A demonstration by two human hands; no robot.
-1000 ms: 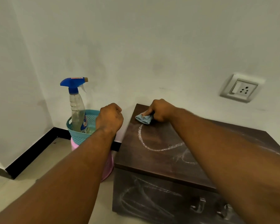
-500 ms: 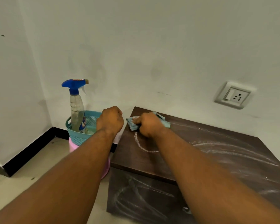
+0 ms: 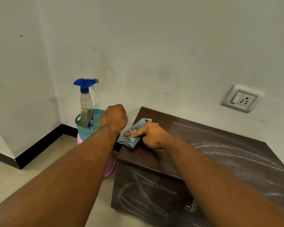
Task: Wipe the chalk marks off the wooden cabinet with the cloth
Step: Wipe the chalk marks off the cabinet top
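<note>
Pale blue cloth [image 3: 134,134] lies bunched at the near left corner of the wooden cabinet [image 3: 154,163], on its dark brown top, with one frayed edge hanging slightly past the left side. The right hand [image 3: 152,136] grips the cloth and presses it down onto the wood; one digit lies straight across the top of the fabric, and the rest curl round the bundle. The left hand [image 3: 114,117] is held in the air just left of the cabinet, fingers curled into a fist with nothing in them, the knuckles facing the wall. White chalk marks [image 3: 228,149] streak the right part of the cabinet top in long smeared arcs, and more looping chalk lines [image 3: 138,190] cover the front panel, where a small metal handle [image 3: 191,207] shows beside the right forearm. The wood right around the cloth looks free of chalk. Beside the cabinet, a teal perforated basket [image 3: 81,126] sits on a pink stool [image 3: 109,168]; a clear spray bottle [image 3: 86,104] with a blue trigger head stands upright inside the basket. A white wall socket [image 3: 240,99] is mounted above the cabinet's far right side.
</note>
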